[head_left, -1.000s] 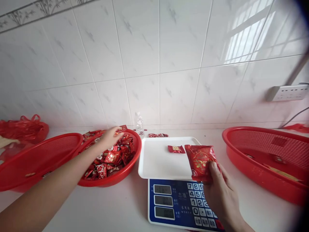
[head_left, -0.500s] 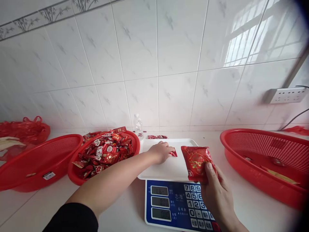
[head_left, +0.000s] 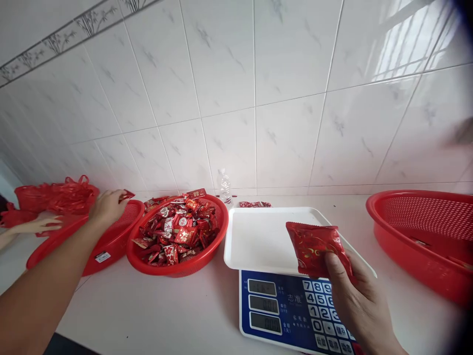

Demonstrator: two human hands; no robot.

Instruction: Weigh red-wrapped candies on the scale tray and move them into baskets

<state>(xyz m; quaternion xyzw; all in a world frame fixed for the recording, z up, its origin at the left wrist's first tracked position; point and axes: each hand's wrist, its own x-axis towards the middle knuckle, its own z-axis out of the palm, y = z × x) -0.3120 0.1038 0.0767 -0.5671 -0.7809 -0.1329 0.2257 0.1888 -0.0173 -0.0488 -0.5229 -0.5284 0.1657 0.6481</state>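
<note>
Two closed grips — large red packet [head_left: 310,244] in right hand [head_left: 356,293], white tray [head_left: 258,239] beneath and leftward; small red packet [head_left: 127,194] in left hand [head_left: 107,208], basket [head_left: 120,242] just below.

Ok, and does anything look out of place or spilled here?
A patterned red packet lies loose on the counter behind the white tray, outside any basket, so it looks stray. More packets seem to lie behind the heaped basket. I see no obvious damage.
</note>
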